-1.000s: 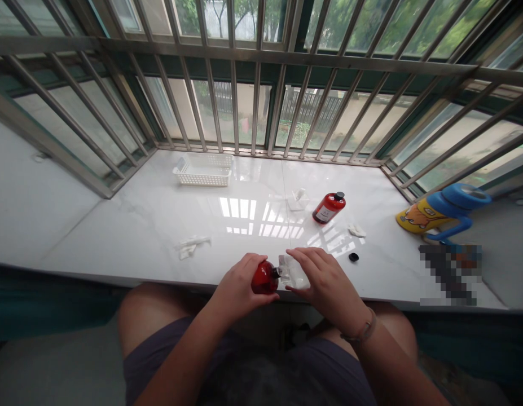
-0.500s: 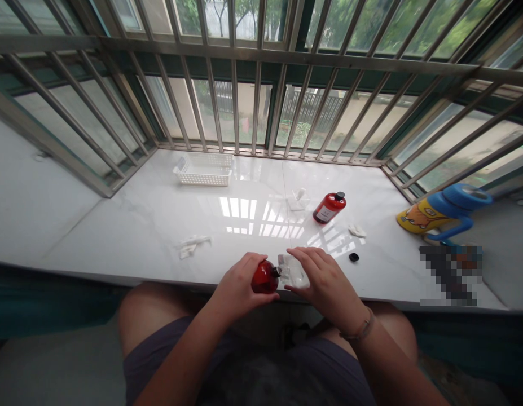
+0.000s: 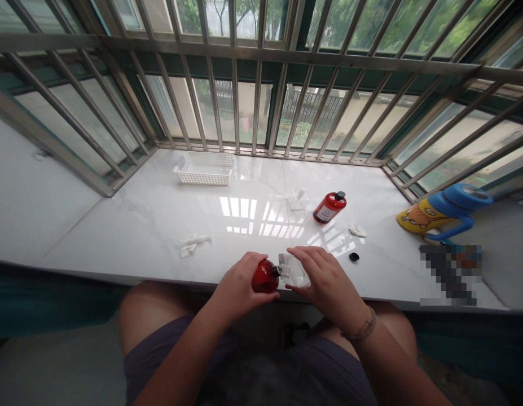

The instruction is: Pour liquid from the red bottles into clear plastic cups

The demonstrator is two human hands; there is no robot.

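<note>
Bottle (image 3: 263,277), red and see-through, is tipped on its side in the head view, over the near edge of the surface (image 3: 130,225), its dark neck pointing right. The left hand (image 3: 241,283) is clamped on its body, fingers over the top and thumb along the near side. The right hand (image 3: 329,275), with a bracelet (image 3: 363,331) on the wrist, is closed round a clear container (image 3: 298,273), whose neck points left at the bottle's. The two necks meet end to end or nearly so; whether they touch is too small to tell, and no flow can be made out.

The step in hand looks like lining up the two openings and holding them there. The next move, as I judge it, calls for both hands to stay level with each other and the grips to stay gentle, since a small slip could part the necks and spill whatever is inside.

Just beyond the right hand lies a loose black cap (image 3: 354,257), and farther back stands a second bottle (image 3: 329,208), red, with its black cap on. A tissue (image 3: 356,230) lies between them and a flask (image 3: 430,208) at the right. Crumpled white scraps (image 3: 194,246) lie left of the hands, with a basket (image 3: 205,179) behind, near the window bars (image 3: 256,107).
</note>
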